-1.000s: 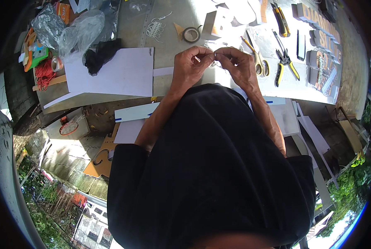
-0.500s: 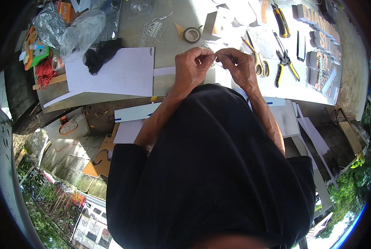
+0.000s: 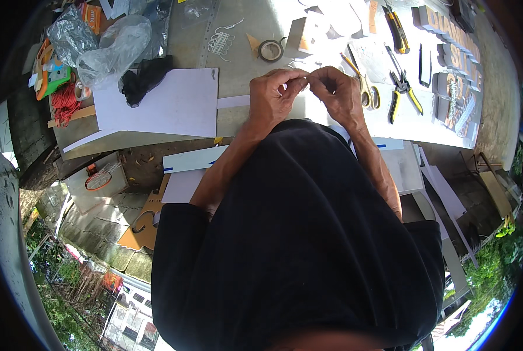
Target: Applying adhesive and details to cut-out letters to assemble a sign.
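Note:
My left hand (image 3: 271, 96) and my right hand (image 3: 342, 96) meet fingertip to fingertip over the table, near my chest. Both are pinched closed. Whatever lies between the fingers is too small to make out. Thin white wires (image 3: 306, 63) show just beyond the fingertips. To the right of my right hand lie scissors (image 3: 364, 88) with tan handles, and farther right a pair of yellow-and-black-handled pliers (image 3: 400, 86). A roll of dark tape (image 3: 270, 51) rests beyond my left hand.
A white sheet (image 3: 162, 111) with black netting (image 3: 139, 82) on it lies at left, near clear plastic bags (image 3: 118, 50) and red cord (image 3: 66, 102). A white wire bundle (image 3: 219, 43), a yellow-black utility knife (image 3: 396, 30) and raised block letters (image 3: 448, 32) are farther back.
My fingers have shifted slightly and my right hand has curled a little more. Both hands stay pinched together in nearly the same place.

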Demonstrator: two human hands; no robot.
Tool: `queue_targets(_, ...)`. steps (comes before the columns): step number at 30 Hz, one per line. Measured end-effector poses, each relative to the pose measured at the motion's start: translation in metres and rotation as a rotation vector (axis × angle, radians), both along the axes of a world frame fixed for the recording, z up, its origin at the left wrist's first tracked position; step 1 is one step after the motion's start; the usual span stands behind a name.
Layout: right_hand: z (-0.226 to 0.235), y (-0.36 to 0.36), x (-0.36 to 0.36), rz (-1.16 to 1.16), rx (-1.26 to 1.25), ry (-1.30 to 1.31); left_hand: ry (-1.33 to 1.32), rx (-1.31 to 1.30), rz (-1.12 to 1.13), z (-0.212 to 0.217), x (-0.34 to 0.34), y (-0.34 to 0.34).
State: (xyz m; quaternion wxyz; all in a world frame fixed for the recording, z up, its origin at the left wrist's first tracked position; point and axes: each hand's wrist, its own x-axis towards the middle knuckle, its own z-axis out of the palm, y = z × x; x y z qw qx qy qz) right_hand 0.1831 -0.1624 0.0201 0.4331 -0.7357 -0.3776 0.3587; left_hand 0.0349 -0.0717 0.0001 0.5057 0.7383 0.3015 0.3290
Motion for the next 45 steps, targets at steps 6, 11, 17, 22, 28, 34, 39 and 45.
queue_targets(6,-0.002,-0.003,0.001,0.069,-0.024,0.052,0.016,0.090,-0.027,-0.009,-0.002,0.002)
queue_targets(11,0.003,-0.005,0.004,0.106,-0.019,0.132,-0.106,-0.545,-0.037,-0.014,-0.007,0.002)
queue_targets(17,0.006,-0.009,0.008,0.117,0.032,0.252,-0.214,-0.779,-0.049,-0.014,-0.011,0.006)
queue_targets(22,0.001,-0.011,0.009,0.078,0.029,0.266,-0.209,-0.810,-0.113,-0.015,-0.009,0.007)
queue_targets(28,-0.008,-0.011,0.013,0.029,0.058,0.209,-0.138,-0.720,-0.245,-0.004,-0.005,0.002)
queue_targets(34,-0.008,-0.011,0.013,0.024,0.060,0.133,-0.072,-0.526,-0.196,-0.021,-0.005,0.004)
queue_targets(39,-0.008,-0.013,0.016,0.052,0.032,0.108,0.034,-0.497,-0.216,-0.007,-0.006,0.007)
queue_targets(45,0.012,-0.012,0.011,0.135,0.123,-0.159,0.049,-0.477,-0.157,-0.011,-0.009,0.007)
